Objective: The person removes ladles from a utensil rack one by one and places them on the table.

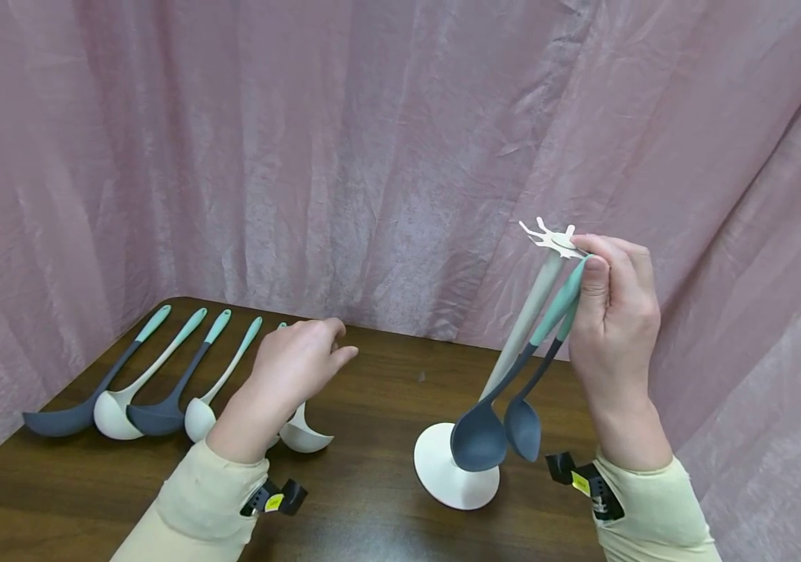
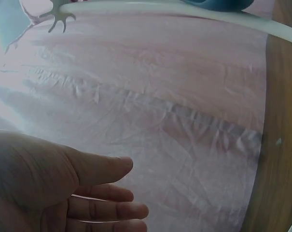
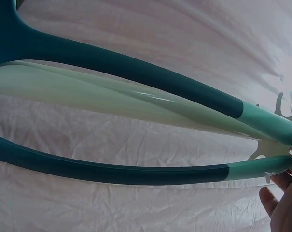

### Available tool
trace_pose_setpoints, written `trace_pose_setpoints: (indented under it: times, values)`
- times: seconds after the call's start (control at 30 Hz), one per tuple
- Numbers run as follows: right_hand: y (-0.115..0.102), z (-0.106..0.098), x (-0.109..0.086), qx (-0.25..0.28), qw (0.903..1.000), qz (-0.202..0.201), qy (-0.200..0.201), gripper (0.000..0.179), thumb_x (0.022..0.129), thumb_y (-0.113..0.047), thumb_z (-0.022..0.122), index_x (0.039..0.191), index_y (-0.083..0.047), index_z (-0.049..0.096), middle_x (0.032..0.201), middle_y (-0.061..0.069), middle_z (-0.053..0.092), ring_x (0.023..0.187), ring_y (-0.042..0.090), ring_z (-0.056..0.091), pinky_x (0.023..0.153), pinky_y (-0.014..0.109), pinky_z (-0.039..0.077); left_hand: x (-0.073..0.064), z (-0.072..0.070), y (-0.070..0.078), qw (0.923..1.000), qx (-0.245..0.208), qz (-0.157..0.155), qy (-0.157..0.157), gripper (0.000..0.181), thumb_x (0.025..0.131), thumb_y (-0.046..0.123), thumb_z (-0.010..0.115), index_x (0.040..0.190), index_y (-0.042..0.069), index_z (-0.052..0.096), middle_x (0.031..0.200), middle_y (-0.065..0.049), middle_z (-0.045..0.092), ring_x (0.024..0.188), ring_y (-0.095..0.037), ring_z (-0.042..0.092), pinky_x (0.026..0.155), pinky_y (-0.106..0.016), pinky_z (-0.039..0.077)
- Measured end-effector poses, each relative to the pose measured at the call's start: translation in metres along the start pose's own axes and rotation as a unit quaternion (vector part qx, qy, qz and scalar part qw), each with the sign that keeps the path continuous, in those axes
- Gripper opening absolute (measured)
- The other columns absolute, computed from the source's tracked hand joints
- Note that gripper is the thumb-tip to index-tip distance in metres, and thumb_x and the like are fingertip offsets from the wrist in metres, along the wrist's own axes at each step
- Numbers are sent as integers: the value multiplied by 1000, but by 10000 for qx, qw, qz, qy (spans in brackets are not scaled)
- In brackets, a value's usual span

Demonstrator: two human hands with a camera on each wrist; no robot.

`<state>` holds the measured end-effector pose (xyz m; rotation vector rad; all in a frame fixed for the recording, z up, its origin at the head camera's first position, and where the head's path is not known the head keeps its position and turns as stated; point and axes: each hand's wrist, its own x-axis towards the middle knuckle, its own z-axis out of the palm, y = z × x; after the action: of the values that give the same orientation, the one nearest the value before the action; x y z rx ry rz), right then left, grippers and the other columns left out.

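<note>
A white utensil stand [image 1: 521,332] with a ring of hooks at its top is on the right side of the table. My right hand [image 1: 614,304] is at those hooks, its thumb and fingers pinching the mint handle end of a dark grey-blue ladle [image 1: 478,439] whose bowl hangs in front of the pole. Beside it hangs a smaller dark spoon [image 1: 523,431], its handle top hidden by my right hand. In the right wrist view both handles [image 3: 264,121] run up to the hand. My left hand [image 1: 298,355] hovers with loosely bent fingers and holds nothing.
On the left of the brown wooden table [image 1: 365,499] several dark and white ladles [image 1: 114,414] lie in a row, mint handles pointing away. A white ladle [image 1: 304,437] lies partly under my left hand. Pink curtains [image 1: 372,156] close off the back and sides.
</note>
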<state>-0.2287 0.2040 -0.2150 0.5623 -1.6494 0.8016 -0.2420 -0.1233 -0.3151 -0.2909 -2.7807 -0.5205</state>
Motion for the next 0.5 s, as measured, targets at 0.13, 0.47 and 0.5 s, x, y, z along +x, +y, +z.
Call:
trace_pose_setpoints:
  times: [0.13, 0.47, 0.5]
  values:
    - [2, -1, 0, -87, 10000, -43, -8, 31, 116, -22, 59, 124, 1, 79, 123, 24, 69, 114, 32, 64, 100, 23, 42, -1, -1, 4, 9998, 65, 91, 135, 29, 104, 35, 80, 120, 11, 78, 86, 3, 73, 76, -24, 70, 69, -49, 58]
    - [5, -2, 0, -232, 9997, -44, -62, 31, 116, -23, 59, 126, -2, 79, 123, 23, 69, 114, 34, 63, 99, 24, 41, -3, -2, 10, 9993, 112, 242, 279, 31, 103, 35, 81, 124, 12, 79, 87, 3, 74, 76, -25, 71, 68, -48, 57]
    - [5, -1, 0, -253, 9996, -59, -62, 31, 116, -23, 59, 126, -2, 79, 123, 23, 69, 114, 35, 63, 98, 24, 40, -3, -2, 11, 9992, 123, 255, 290, 31, 103, 35, 81, 124, 12, 79, 87, 2, 74, 76, -25, 71, 67, -48, 57]
